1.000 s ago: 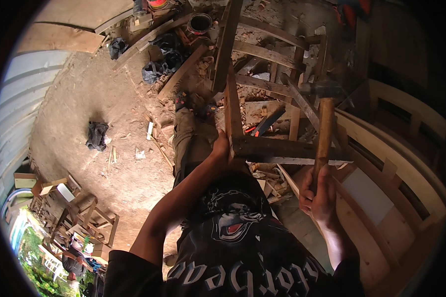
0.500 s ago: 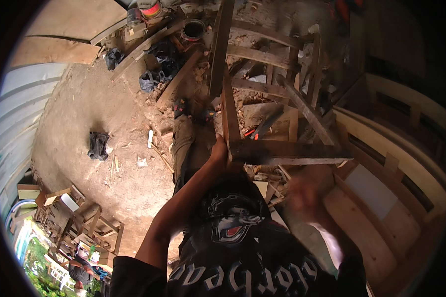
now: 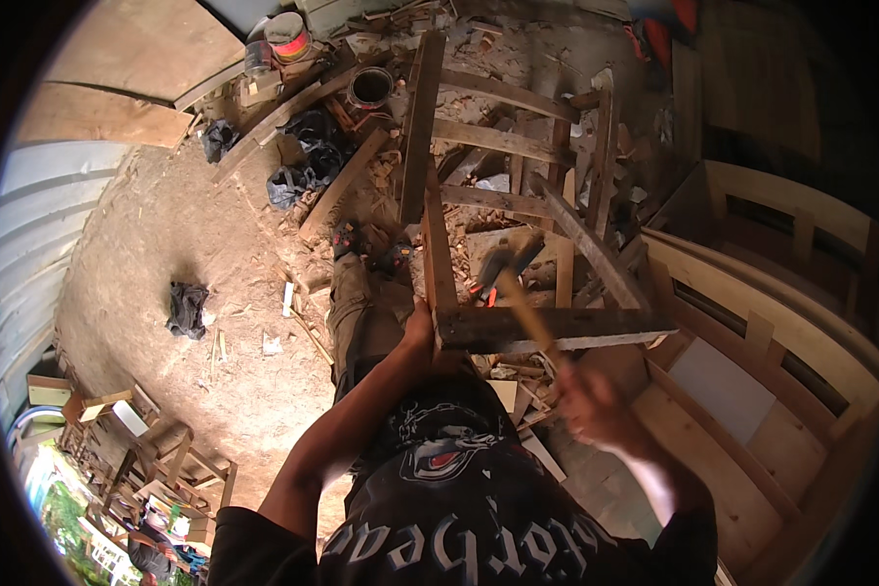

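Note:
A rough wooden chair frame [image 3: 557, 327] of posts, rails and slats lies in front of me, its near rail crossing at waist height. My left hand [image 3: 420, 330] is closed around its near left corner, where a side piece meets that rail. In my right hand [image 3: 593, 402], to the right and nearer to me, is a hammer [image 3: 530, 317] gripped by its wooden handle. The handle slants up and left over the near rail; the hammer's dark head is slightly blurred beyond it. Whether the head touches anything I cannot tell. Behind it lies a partly hidden black-and-orange tool [image 3: 479, 290].
Wooden furniture with slatted panels [image 3: 762, 332] stands close on the right. Black plastic bags [image 3: 303, 161], loose boards [image 3: 342, 186], an open bucket [image 3: 370, 88] and wood scraps lie ahead. A black bag [image 3: 187, 310] is on the dirt floor at left; a person [image 3: 151, 549] is at lower left.
The hammer now shows clearly over the near rail; earlier my right hand was a blur lower right. My left hand keeps its hold on the frame. The whole view has shifted slightly.

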Tool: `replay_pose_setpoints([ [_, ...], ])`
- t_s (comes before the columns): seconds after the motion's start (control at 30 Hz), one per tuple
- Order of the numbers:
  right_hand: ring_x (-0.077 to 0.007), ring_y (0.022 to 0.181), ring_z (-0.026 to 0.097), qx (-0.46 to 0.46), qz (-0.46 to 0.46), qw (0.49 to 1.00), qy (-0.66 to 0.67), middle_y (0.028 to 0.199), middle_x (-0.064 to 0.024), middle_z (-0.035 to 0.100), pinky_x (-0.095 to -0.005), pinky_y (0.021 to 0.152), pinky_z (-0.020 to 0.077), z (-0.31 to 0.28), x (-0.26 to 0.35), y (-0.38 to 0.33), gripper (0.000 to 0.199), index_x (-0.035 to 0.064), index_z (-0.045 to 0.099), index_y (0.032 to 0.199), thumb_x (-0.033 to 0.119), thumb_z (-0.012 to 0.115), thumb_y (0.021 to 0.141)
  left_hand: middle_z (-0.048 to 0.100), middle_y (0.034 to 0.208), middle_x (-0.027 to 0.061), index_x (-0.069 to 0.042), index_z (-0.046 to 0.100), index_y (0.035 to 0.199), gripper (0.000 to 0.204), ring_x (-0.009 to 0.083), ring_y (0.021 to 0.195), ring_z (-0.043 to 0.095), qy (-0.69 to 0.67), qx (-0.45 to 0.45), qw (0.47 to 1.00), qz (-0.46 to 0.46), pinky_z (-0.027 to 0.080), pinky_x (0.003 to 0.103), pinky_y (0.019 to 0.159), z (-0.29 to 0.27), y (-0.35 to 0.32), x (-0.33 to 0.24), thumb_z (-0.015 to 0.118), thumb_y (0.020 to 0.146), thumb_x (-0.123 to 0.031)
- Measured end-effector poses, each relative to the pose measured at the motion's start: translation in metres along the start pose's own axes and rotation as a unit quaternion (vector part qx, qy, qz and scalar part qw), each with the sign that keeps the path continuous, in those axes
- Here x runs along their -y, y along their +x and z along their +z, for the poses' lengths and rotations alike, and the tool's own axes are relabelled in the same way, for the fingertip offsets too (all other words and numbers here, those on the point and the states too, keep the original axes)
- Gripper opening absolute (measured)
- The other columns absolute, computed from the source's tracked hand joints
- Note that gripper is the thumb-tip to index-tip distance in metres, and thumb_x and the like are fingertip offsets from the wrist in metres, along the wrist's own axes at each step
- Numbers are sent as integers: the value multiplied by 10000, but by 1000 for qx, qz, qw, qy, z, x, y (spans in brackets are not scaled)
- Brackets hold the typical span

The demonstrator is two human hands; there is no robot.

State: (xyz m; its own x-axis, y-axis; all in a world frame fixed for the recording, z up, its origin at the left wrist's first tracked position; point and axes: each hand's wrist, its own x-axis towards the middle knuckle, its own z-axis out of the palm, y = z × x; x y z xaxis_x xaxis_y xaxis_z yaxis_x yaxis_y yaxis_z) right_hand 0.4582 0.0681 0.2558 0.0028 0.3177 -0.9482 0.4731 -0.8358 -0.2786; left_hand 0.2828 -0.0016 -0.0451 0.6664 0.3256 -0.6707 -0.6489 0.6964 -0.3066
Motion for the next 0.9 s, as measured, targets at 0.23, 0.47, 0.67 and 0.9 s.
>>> replay_pose_setpoints([
  [0.23,-60,391,338,-161,-351,917,96,568,35,445,-221,351,273,12,-13,20,481,114,500,824,522,338,1021,564,1275,246,12,375,1402,821,380,1192,560,-2,-52,999,-8,475,471,1016,44,-29,-6,36,981,-606],
  [0.47,-43,404,365,40,31,998,36,554,39,389,-221,354,278,-14,25,0,474,101,459,784,514,401,1008,461,1390,254,-19,308,1454,876,428,1277,467,-35,-13,999,-19,376,562,1076,48,-30,-6,23,943,-671],
  [0.67,-67,473,430,58,-71,985,-148,579,17,438,-218,438,363,7,-9,5,471,78,509,834,487,369,1021,476,1384,239,-22,331,1443,854,415,1255,492,-6,-59,998,-12,392,548,1068,47,-30,-8,21,955,-649],
  [0.9,-95,468,371,-46,-199,977,57,574,8,400,-239,422,295,-4,62,-18,518,88,495,861,567,351,998,546,1291,249,2,354,1423,810,391,1193,553,18,-52,998,17,479,490,1013,42,-28,-9,27,984,-595],
])
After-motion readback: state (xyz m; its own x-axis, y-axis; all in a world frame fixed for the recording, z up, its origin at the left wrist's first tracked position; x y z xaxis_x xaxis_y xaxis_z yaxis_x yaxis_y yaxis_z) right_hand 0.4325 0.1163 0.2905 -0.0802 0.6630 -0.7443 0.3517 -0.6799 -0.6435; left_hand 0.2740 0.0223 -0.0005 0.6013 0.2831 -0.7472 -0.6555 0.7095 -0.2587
